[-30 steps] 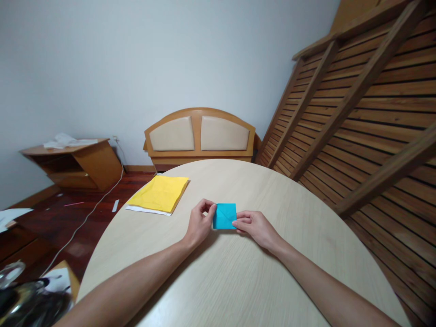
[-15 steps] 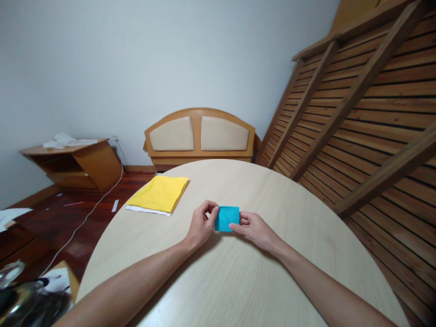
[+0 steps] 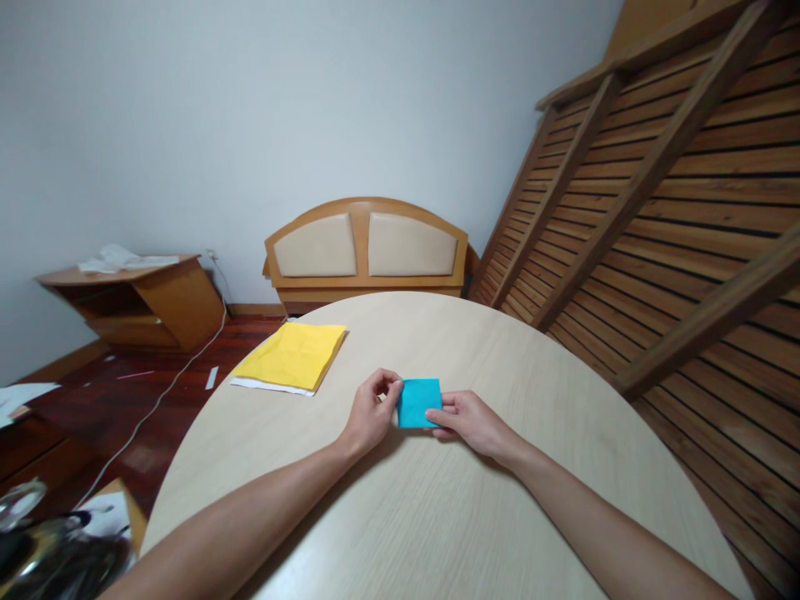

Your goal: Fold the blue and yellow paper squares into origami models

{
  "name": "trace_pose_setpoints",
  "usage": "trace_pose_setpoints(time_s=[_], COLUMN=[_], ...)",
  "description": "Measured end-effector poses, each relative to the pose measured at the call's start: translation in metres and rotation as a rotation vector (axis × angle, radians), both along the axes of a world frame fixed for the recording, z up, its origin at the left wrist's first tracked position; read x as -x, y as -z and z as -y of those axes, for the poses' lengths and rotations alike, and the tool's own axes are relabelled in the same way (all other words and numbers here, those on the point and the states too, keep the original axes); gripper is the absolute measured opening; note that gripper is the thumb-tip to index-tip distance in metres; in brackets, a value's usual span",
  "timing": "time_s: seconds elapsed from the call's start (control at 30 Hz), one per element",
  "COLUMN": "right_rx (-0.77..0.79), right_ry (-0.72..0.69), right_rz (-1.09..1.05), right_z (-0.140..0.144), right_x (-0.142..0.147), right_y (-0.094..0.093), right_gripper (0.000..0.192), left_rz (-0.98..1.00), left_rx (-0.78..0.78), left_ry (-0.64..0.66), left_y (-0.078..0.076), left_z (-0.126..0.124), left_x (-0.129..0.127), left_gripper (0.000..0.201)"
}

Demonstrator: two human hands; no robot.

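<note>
A small square of folded blue paper is held up between both hands, over the middle of a round pale wooden table. My left hand pinches its upper left corner between thumb and fingers. On the other side, my right hand grips the right edge, thumb on the front face and fingers behind. The face toward me looks plain and smooth. Part of the paper's back is hidden.
A stack of yellow paper with white sheets beneath lies at the table's left edge. Beyond the table stands a wooden headboard. A slatted wooden frame leans along the right. A cable runs over the floor at left.
The blue paper has shifted slightly right and down, and the crease lines on its front no longer show. More of my right fingers shows beneath it. My left hand has barely moved.
</note>
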State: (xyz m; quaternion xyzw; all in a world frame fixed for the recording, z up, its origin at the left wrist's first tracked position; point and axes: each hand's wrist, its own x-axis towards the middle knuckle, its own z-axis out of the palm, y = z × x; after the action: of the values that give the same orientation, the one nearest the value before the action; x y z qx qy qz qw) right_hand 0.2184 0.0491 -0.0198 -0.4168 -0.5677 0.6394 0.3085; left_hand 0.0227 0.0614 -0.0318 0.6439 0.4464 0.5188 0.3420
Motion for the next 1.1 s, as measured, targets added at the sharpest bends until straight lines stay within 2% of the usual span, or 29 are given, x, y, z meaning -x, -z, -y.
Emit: trace_pose_setpoints(time_s=[0.23, 0.33, 0.43, 0.53, 0.77, 1.1], right_rx=[0.078, 0.014, -0.113, -0.161, -0.175, -0.441], right_ry=[-0.109, -0.162, -0.092, 0.000, 0.008, 0.038], right_rz=[0.022, 0.017, 0.023, 0.039, 0.093, 0.278], right_z=[0.001, 0.000, -0.004, -0.007, -0.006, -0.001], right_x=[-0.012, -0.015, -0.015, -0.015, -0.014, -0.013], right_y=[-0.009, -0.007, -0.001, 0.002, -0.003, -0.004], right_gripper=[0.047, 0.043, 0.043, 0.046, 0.048, 0.033], left_rz=[0.028, 0.019, -0.030, -0.091, -0.160, -0.278], left_rx=[0.022, 0.025, 0.020, 0.015, -0.007, -0.030], left_ry=[0.033, 0.042, 0.083, 0.124, 0.121, 0.211], left_y=[-0.001, -0.002, -0.003, -0.003, 0.001, 0.004], left_z=[0.000, 0.000, 0.001, 0.003, 0.003, 0.004], left_x=[-0.001, -0.001, -0.001, -0.002, -0.001, -0.001], left_gripper=[0.028, 0.028, 0.028, 0.027, 0.027, 0.022])
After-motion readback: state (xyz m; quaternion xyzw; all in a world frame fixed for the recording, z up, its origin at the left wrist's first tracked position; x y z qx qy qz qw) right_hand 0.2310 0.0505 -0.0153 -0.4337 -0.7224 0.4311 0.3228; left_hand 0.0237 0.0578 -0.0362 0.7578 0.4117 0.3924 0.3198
